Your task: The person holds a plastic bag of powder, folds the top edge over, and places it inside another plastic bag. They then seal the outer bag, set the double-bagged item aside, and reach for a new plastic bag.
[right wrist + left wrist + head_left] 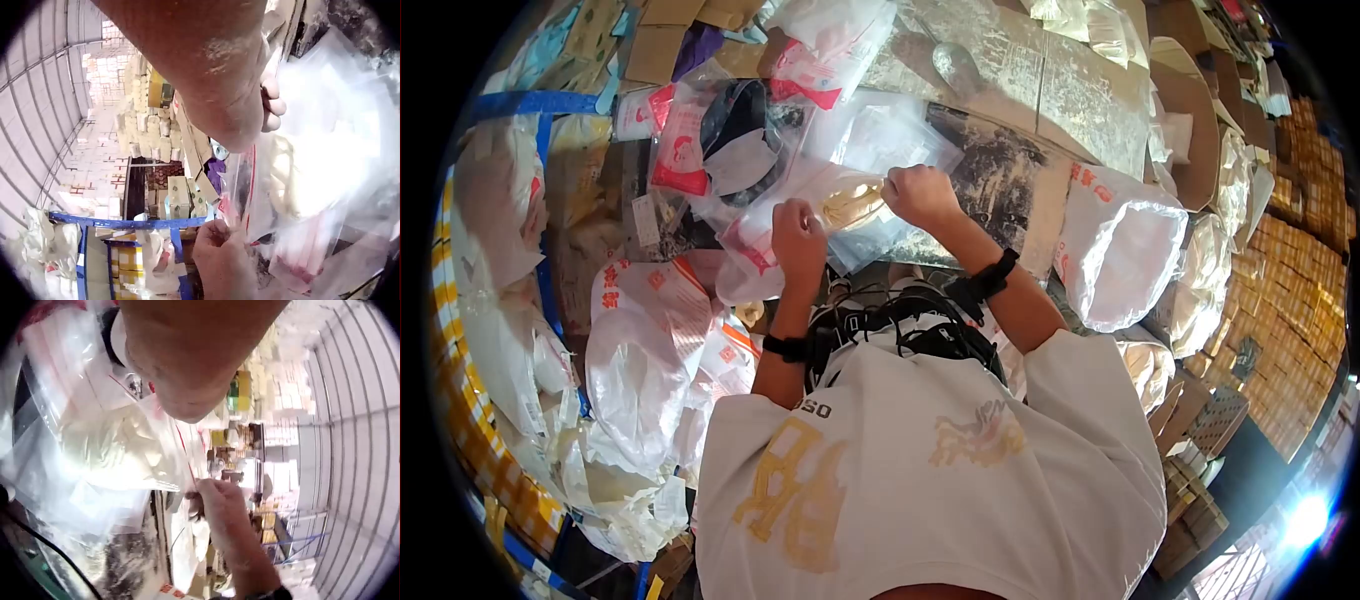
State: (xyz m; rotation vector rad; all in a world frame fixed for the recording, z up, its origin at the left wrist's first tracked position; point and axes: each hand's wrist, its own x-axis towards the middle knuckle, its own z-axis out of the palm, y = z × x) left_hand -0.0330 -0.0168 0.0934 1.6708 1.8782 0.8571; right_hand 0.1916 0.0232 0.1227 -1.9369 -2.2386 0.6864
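A clear zip bag [855, 204] of pale cream powder is stretched between the two hands, its red seal line showing in both wrist views. My left hand [798, 238] pinches one end of the bag's top edge. At the other end, my right hand [922, 194] pinches the same edge, with its fingers curled in. In the left wrist view the pale powder [115, 447] fills the bag's lower part. Below the bag lie more clear plastic bags [890, 132] on a dusty dark surface. The near forearm and hand hide part of each wrist view.
A metal scoop [955, 66] lies on powder-dusted cardboard [1040, 80] at the back. White woven sacks stand at the left [645, 340] and right [1125, 250]. Pink-printed bags [680, 150] and a black ring-shaped item [745, 115] lie to the left. Stacked cartons [1280, 330] rise at far right.
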